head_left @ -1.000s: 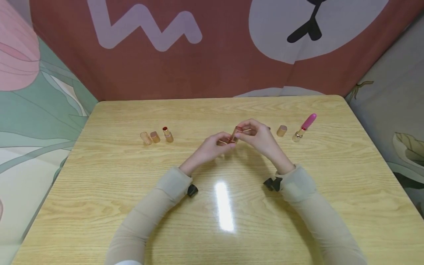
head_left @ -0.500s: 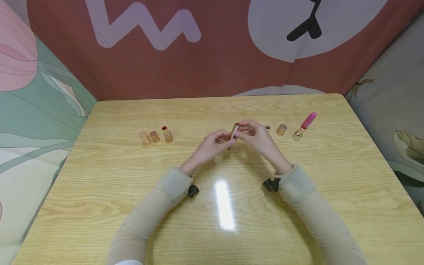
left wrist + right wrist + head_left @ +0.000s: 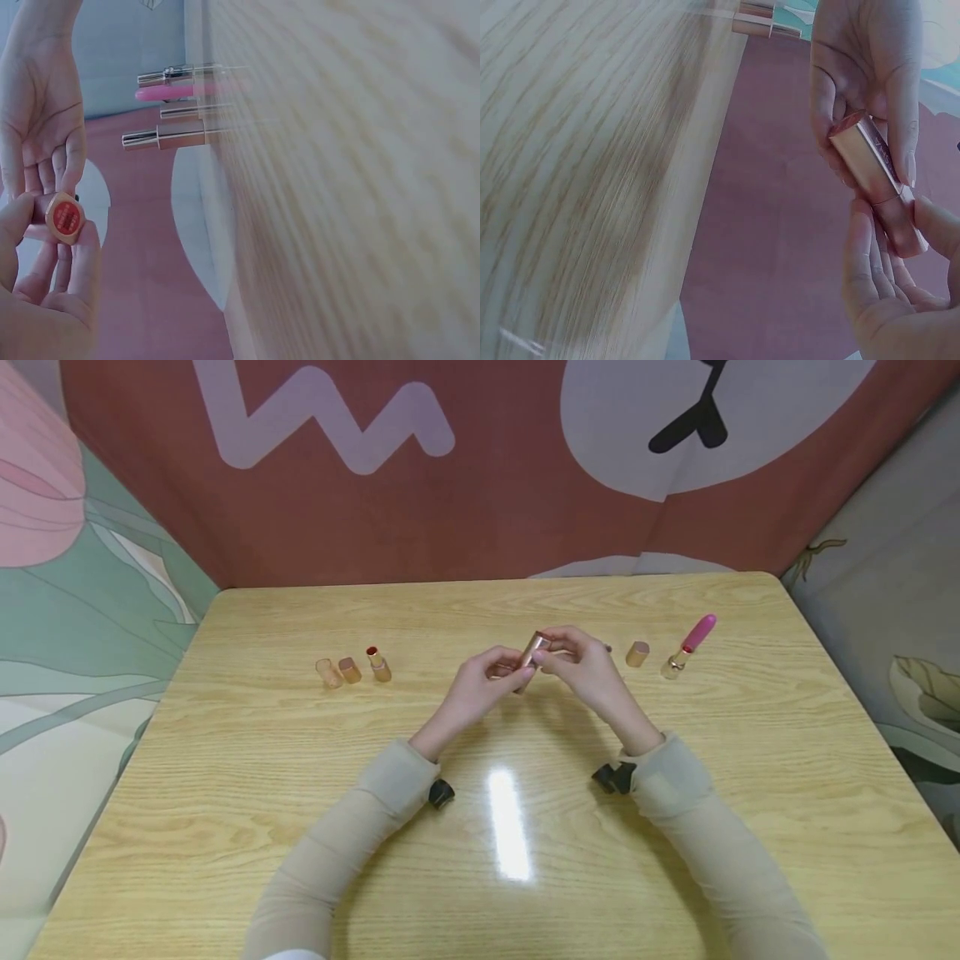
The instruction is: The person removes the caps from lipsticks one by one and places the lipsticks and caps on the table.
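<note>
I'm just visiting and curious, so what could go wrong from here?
The lipstick might slip and drop: the left hand and right hand hold it in their fingers above the table.

The standing tube, partly hidden behind the right hand in the head view, could perhaps be knocked over if that hand sweeps sideways.

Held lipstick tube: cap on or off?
On: in the right wrist view, the tube closes at a seam, no gap visible.

Tube above table, cap at right
</note>
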